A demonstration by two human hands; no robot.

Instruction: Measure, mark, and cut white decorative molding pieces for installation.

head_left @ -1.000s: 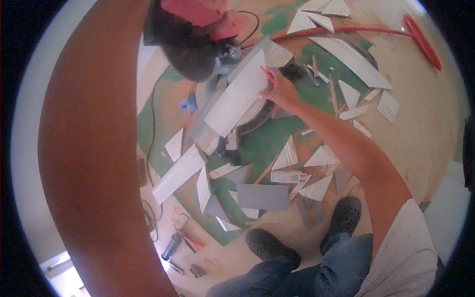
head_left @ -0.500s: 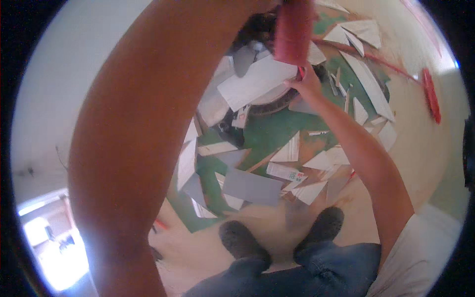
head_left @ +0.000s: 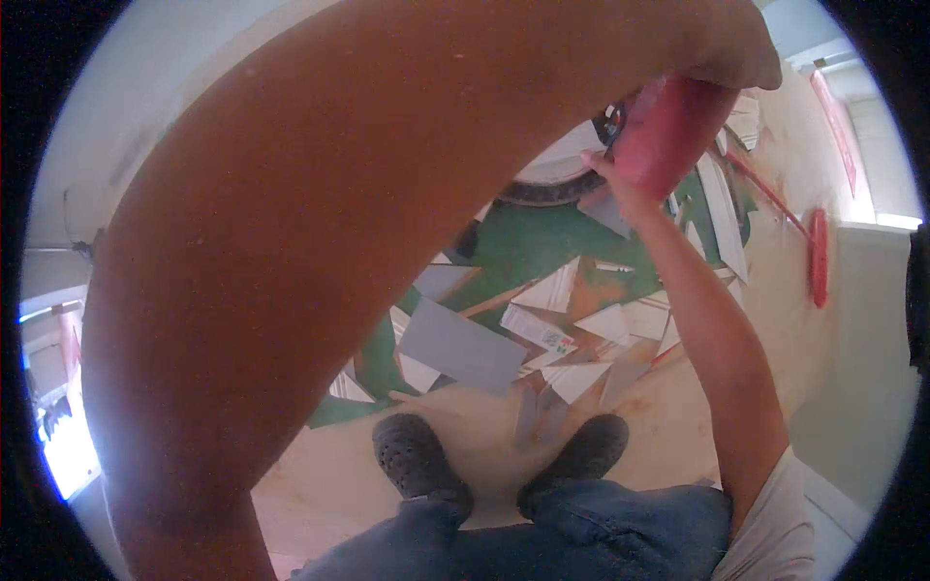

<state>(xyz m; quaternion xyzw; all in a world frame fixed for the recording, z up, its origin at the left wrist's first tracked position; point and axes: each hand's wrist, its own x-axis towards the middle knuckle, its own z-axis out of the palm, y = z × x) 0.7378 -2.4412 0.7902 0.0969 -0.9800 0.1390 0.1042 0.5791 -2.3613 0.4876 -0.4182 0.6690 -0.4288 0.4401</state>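
Observation:
My left hand (head_left: 741,48) is at the upper right, fingers curled over the top of a red power-saw part (head_left: 678,126), with my long forearm crossing the upper left. My right hand (head_left: 620,189) rests at the saw's pale round base (head_left: 552,160), partly behind the red part; its thumb shows, but what the fingers hold is hidden. The saw's dark-rimmed bed sits on a green mat (head_left: 518,242), largely covered by my left arm.
Cut white molding pieces (head_left: 547,289) and a grey rectangular board (head_left: 460,344) lie scattered below the saw. A white printed tube (head_left: 533,329) is among them. A long-handled red broom (head_left: 819,257) lies at right. My shoes (head_left: 412,455) are on the pale floor (head_left: 329,465).
My left arm has swung up and right over the saw, bringing the red part into the upper right and covering much of the white board. The view has tilted, showing more walls.

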